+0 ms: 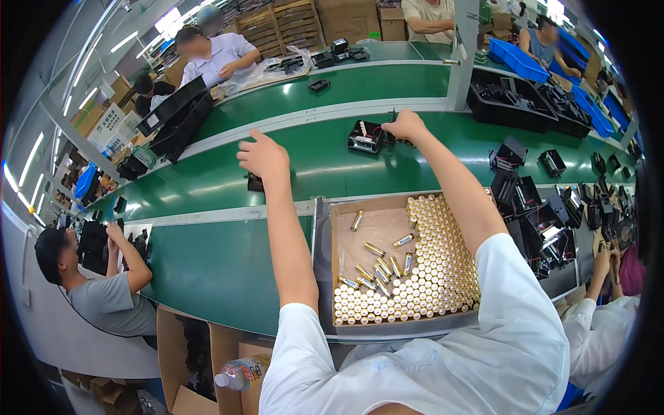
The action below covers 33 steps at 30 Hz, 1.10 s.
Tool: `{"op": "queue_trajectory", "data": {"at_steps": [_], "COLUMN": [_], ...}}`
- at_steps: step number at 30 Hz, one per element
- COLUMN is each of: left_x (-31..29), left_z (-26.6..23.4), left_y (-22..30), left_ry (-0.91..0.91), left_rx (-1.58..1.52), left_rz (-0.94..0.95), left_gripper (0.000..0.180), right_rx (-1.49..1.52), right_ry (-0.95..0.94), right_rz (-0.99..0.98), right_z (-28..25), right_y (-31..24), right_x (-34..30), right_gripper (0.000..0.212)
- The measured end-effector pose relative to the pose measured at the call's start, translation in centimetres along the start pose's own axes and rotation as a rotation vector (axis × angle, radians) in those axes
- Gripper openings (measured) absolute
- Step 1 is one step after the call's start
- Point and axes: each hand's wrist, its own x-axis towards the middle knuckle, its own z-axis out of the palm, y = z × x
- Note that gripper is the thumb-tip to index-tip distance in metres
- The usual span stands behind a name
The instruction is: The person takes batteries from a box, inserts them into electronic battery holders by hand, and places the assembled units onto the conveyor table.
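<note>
Over the green conveyor, my right hand has its fingers closed on the raised side of an open black battery case. A few batteries and a red wire show inside the case. My left hand is further left above the belt, its fingers apart and nothing seen in them. Just below it sits a small black part, partly covered by that hand and wrist. Between my forearms lies a shallow cardboard tray of gold-and-white batteries. Most stand upright in packed rows; several lie loose on the tray bottom.
Open black cases with wires are piled right of the tray. Black bins and a blue bin stand beyond the belt, beside a white post. People work around the line. A plastic bottle lies near cardboard boxes at lower left.
</note>
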Motion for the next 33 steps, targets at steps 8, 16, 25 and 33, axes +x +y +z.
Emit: {"op": "queue_trajectory", "data": {"at_steps": [8,16,25,33], "left_x": [-2.7,-2.9,-2.6,-2.9], "left_z": [-0.8,2.9,3.1,2.4], "left_y": [7.1,6.2,6.0,6.7], "left_ry": [-0.773,-0.962,-1.066,-1.104], "left_rx": [-1.240,-1.391,-1.706,-1.938], "left_rz": [-0.120,-0.088,-0.192,-0.351], "left_gripper": [0.047,0.033,0.043,0.047], "right_rx": [-0.163,0.228,0.305,0.008], "right_ry": [0.216,-0.479,-0.474,0.031], "right_rz": [-0.491,-0.578,-0.403,-0.702], "right_z": [2.1,0.9,-1.2,0.9], "right_y": [-7.1,-8.9,-9.5,-10.3], "right_x": [-5.3,-4.7,-2.2,-1.0], "right_gripper": [0.040,0.028,0.027,0.031]}}
